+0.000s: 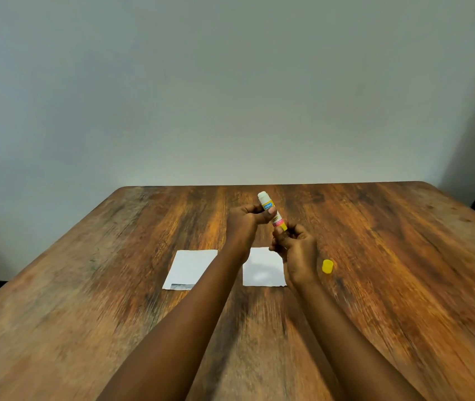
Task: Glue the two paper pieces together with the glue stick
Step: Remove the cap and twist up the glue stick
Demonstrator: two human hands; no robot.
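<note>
On the wooden counter (375,285), left paper piece (190,267) and right paper piece (262,270) lie apart. Above them, left hand (245,221) grips the glue stick (269,209) barrel and right hand (294,247) pinches its base, probably twisting glue up. The yellow cap (327,266) lies off to the right. Next up, I'd guess: rub glue on one piece.

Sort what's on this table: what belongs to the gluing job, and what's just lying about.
Job: glue stick, uncapped, held by left hand and right hand; left paper piece; right paper piece.
Lying about: yellow cap, set aside on the table.
</note>
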